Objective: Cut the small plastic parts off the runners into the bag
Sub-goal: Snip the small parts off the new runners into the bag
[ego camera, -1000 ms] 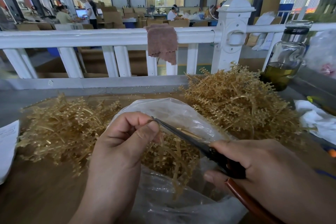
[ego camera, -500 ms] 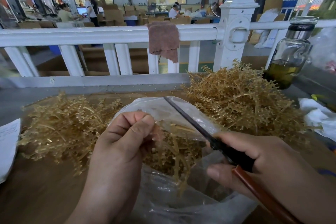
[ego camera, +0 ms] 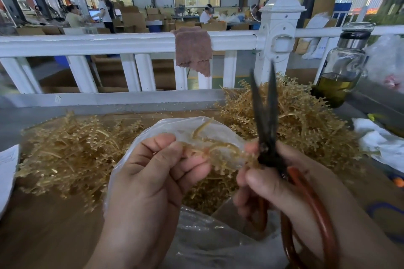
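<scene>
My left hand (ego camera: 153,172) pinches one runner (ego camera: 220,150) btw thumb & fingers. Its long axis runs left-right over the bag (ego camera: 175,124) mouth, right end at the scissors (ego camera: 265,116) pivot. My right hand (ego camera: 284,183) grips the reddish loop handles; dark blades parted, tips up. Runner: thin amber plastic, knobbly w/ small parts. Bag: clear crinkly film at the worktop (ego camera: 43,236) near edge. Blades prob. need tipping across the runner.

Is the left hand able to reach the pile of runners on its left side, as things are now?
Probably yes, though not with free fingers. Nothing stands between the left hand and the left pile, but the hand pinches a runner over the bag.
</scene>
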